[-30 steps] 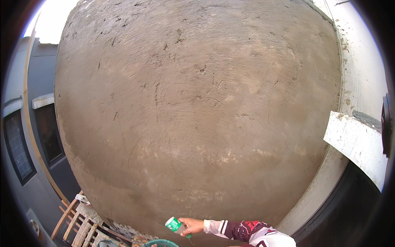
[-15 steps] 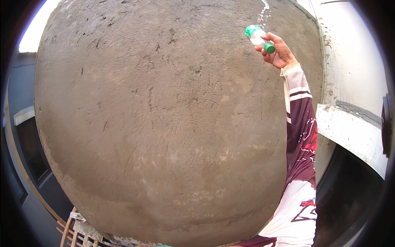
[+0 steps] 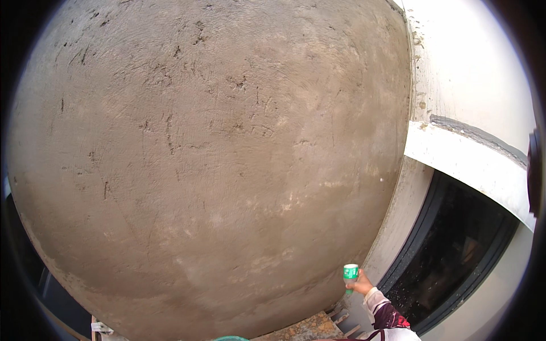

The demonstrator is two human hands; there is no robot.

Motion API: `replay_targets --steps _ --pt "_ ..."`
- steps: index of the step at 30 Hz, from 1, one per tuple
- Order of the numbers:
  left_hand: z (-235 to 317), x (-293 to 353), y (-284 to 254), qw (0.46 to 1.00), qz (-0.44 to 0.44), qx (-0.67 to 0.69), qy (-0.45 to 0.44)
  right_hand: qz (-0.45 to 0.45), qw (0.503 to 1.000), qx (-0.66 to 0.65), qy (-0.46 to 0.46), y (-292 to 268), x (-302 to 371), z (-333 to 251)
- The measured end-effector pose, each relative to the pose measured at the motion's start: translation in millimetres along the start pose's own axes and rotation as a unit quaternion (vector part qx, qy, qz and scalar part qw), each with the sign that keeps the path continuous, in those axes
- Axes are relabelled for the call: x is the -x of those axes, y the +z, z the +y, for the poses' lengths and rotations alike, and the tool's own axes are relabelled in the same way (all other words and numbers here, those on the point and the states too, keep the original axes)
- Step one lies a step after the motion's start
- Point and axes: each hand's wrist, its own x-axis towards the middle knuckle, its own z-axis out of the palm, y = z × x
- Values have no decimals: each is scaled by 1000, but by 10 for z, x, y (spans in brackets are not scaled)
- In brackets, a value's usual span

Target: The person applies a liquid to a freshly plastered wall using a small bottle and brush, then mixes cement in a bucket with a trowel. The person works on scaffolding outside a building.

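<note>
My right hand (image 3: 360, 285) is at the lower right, closed around a small plastic bottle (image 3: 351, 274) with a green label. The bottle is upright with its wide pale end up, and its narrow green end points down below my fingers. Just behind it stands a broad wall of grey-brown plaster (image 3: 227, 170), with scratches, small pits and damp-looking patches. The bottle appears apart from the wall. My left hand is out of sight.
A teal curved rim (image 3: 231, 339) shows at the bottom edge, beside a stained board (image 3: 301, 329). To the right are a white ledge (image 3: 466, 165) and a dark glass window (image 3: 455, 256). Wooden pieces (image 3: 98, 328) stand at the lower left.
My right hand has come down from high on the wall to the lower right with the bottle. Water flying above the bottle is gone. The whole view has shifted right.
</note>
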Motion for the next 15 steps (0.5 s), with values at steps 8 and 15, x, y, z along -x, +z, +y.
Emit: replay_targets --steps 8,15 --pt "-39 -60 -50 1000 10 -7 -12 -96 983 155 35 -677 48 -1475" --pt "-109 11 -8 1000 20 -3 -15 33 928 -56 -367 -1823 124 -5730"
